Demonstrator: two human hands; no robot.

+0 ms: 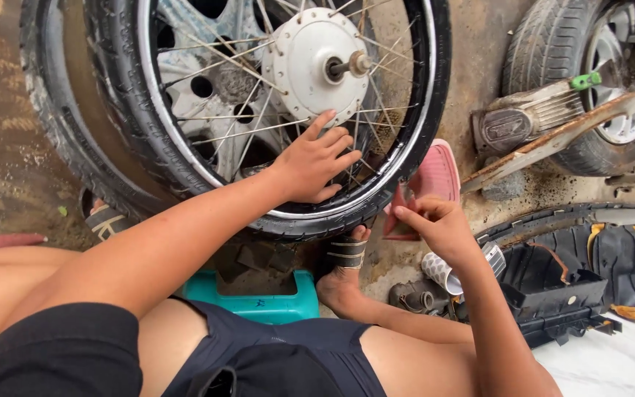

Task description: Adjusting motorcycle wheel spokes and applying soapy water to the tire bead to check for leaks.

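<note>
A spoked motorcycle wheel with a white hub (310,59) and a black tyre (310,220) stands upright between my feet. My left hand (314,162) lies on the spokes just inside the lower rim, fingers spread, holding nothing. My right hand (439,224) is at the tyre's lower right edge. Its thumb and fingers pinch a dark red piece (397,220) that touches the tyre. My right foot (343,276), in a strapped sandal, presses against the bottom of the tyre.
I sit on a teal stool (259,303). A pink slipper-like thing (436,173) lies right of the wheel. A second tyre (53,117) leans behind on the left. Another wheel (553,51), a rusty metal part (545,143) and black plastic panels (604,268) crowd the right.
</note>
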